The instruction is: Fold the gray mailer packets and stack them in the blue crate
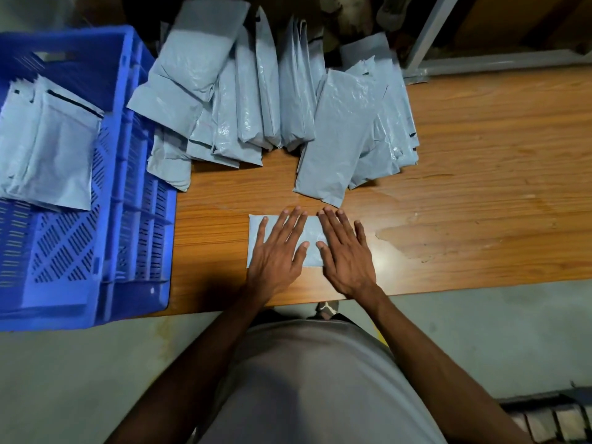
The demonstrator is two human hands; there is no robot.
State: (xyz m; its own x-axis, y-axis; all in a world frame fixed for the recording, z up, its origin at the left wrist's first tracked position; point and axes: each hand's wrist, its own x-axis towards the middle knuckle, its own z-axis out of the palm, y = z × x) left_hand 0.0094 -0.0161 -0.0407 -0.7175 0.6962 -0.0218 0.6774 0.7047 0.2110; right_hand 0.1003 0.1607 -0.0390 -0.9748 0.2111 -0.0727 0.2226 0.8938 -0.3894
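Several folded packets (48, 145) already lie in the blue crate (128, 174), which stands on the table (480, 187) well off to the left of my fingers, and that is the part of the job I would call done. Only the one head view shows this, looking down over my chest. From it, the crate holds a loose, overlapping stack at its far end, and I cannot count how many; the near part of the crate floor shows bare blue lattice, so there is room for more. Under my fingers, one gray mailer packet (256, 238) lies flat on the table near the front edge. My left hand (277, 251) and my right hand (344, 251) rest on it side by side, fingers (296, 219) straight and spread, pressing it down and gripping nothing. By my reckoning I am flattening a fold in this one, and it has yet to go into the crate. Beyond my fingertips, a large pile of unfolded packets (243, 100) fans across the back of the table, its nearest one just ahead of my right fingers, so most of the work looks to be left.
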